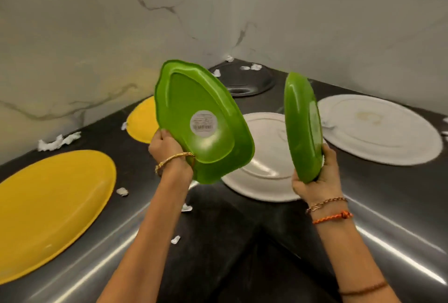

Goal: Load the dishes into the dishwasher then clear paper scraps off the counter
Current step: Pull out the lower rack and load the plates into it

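Observation:
My left hand (167,144) grips the lower rim of a green plate (203,99), lifted and tilted so its underside with a round sticker faces me. My right hand (317,179) grips a second green plate (301,123), held upright and almost edge-on. On the dark corner counter (242,230) lie two yellow plates, one at the near left (51,208) and one farther back (141,121), two white plates (264,164) (378,128), and a black plate (242,79) in the corner. Paper scraps (58,141) are scattered on the counter. No dishwasher is in view.
Marble-patterned walls (97,36) close the counter on the left and right and meet behind the black plate. Small paper scraps lie near my left arm (122,191) (186,208) (175,239) and in the far corner (255,67). The counter's front edges are shiny metal strips (397,251).

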The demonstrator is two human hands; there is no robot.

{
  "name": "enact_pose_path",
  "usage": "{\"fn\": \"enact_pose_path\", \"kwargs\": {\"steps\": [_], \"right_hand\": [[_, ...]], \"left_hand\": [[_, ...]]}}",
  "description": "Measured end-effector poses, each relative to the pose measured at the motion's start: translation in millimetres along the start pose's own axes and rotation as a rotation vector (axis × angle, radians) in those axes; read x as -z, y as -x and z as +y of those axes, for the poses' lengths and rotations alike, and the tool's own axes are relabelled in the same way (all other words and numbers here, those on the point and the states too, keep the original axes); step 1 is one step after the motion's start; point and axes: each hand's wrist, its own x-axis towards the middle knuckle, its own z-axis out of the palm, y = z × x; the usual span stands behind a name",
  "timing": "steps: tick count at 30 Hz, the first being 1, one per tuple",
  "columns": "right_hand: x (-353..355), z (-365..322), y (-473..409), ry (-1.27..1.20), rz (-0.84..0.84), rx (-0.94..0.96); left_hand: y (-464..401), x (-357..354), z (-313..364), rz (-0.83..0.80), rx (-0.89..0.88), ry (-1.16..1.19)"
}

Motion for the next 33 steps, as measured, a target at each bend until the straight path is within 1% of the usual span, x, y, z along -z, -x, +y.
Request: {"fn": "enact_pose_path", "kwargs": {"steps": [2,6,8,10,12,16,19,23,26,30,33], "right_hand": [[23,-29,6,-0.010,0.076,0.124],[76,-75,32,-0.057,0.299,0.442],[100,-89,50,-0.057,0.461,0.604],[121,-102,74,-0.078,0.605,0.755],[139,-111,100,-0.124,0.667,0.868],[173,-128,157,-0.207,0.719,1.048],[202,-143,220,-0.230,0.804,1.226],[255,-151,326,-0.159,0.927,1.514],[306,-138,418,-0.049,1.134,1.690],[368,-107,518,0.014,1.432,1.768],[403,-90,574,0.087,1.627,1.805]], "left_hand": [[30,-30,-1,-0.162,-0.046,-0.080],[89,-79,-9,-0.418,-0.130,-0.117],[118,-93,-17,-0.573,-0.200,-0.158],[153,-105,-23,-0.733,-0.207,-0.155],[188,-111,-26,-0.857,-0.212,-0.101],[256,-106,-20,-1.074,-0.287,-0.019],[312,-95,-15,-1.233,-0.304,0.028],[404,-63,-10,-1.450,-0.315,0.059],[486,-20,-17,-1.655,-0.347,0.055],[580,48,-34,-1.890,-0.527,0.064],[638,94,-42,-2.024,-0.602,0.001]]}}
